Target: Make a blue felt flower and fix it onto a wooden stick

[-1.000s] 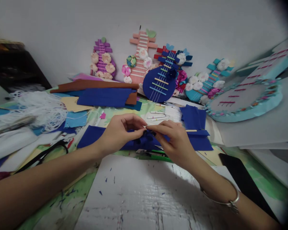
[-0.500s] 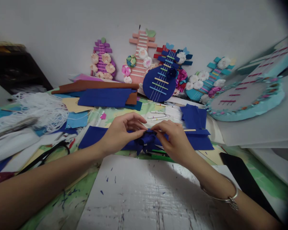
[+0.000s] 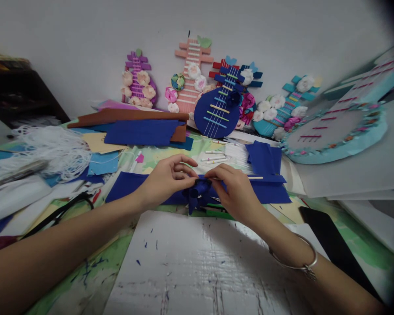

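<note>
My left hand (image 3: 166,178) and my right hand (image 3: 234,189) meet over the table, both pinching a small rolled dark blue foam flower (image 3: 197,192). The fingers of each hand are curled onto it from either side. A thin wooden stick (image 3: 256,177) pokes out to the right behind my right hand. Under the hands lies a long dark blue foam sheet (image 3: 124,186). A silver bangle (image 3: 300,261) circles my right wrist.
A scuffed white board (image 3: 197,267) lies in front of me. Black scissors (image 3: 61,212) and a white string tangle (image 3: 52,148) are left. A dark phone (image 3: 328,245) is right. Foam guitar models (image 3: 216,105) lean on the wall; a large light blue one (image 3: 341,135) lies right.
The hands have turned the blue foam flower a little and dropped slightly; my right hand's fingers have closed lower onto it. The view has shifted slightly.
</note>
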`<state>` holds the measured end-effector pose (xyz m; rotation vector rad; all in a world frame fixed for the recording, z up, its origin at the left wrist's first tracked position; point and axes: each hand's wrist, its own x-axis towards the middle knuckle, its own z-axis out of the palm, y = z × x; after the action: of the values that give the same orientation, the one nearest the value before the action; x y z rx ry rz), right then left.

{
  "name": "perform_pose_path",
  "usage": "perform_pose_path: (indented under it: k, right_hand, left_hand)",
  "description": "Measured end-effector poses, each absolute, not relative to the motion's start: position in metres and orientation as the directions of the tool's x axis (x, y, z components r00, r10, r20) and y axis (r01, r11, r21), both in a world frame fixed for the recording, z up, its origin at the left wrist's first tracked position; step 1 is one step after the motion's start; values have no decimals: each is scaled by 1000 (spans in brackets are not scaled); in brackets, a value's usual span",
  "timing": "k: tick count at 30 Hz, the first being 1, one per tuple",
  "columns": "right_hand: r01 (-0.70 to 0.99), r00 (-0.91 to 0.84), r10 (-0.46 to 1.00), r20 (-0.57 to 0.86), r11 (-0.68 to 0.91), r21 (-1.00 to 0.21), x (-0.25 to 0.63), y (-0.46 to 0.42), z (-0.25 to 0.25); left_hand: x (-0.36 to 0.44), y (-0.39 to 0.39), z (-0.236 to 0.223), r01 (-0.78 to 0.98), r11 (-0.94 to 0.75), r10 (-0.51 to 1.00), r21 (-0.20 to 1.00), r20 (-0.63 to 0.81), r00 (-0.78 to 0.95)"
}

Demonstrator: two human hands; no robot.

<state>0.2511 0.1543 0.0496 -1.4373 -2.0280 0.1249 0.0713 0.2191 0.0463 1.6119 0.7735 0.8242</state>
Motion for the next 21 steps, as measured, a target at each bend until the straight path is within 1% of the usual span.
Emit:
perform_pose_path:
  k: [4, 8, 12, 15, 21]
  right_hand:
    - [834, -196, 870, 451, 390, -390, 251, 155, 49]
    - [837, -209, 859, 468, 404, -369, 250, 154, 49]
    - [821, -224, 830, 511, 443, -360, 251, 153, 50]
    - [816, -241, 806, 540, 470, -337, 251, 153, 49]
    - [840, -317, 722, 614, 515, -172, 251, 150, 46]
  left_hand:
    - [71, 222, 45, 77, -84, 827, 994, 26, 561]
    - [70, 223, 42, 53, -56, 810, 997, 14, 586]
    - [69, 222, 41, 2, -12, 777, 1000, 8, 629]
    - [70, 222, 43, -3, 26, 776, 1000, -18, 631]
    - [68, 225, 44, 66, 22, 730, 998, -62, 681]
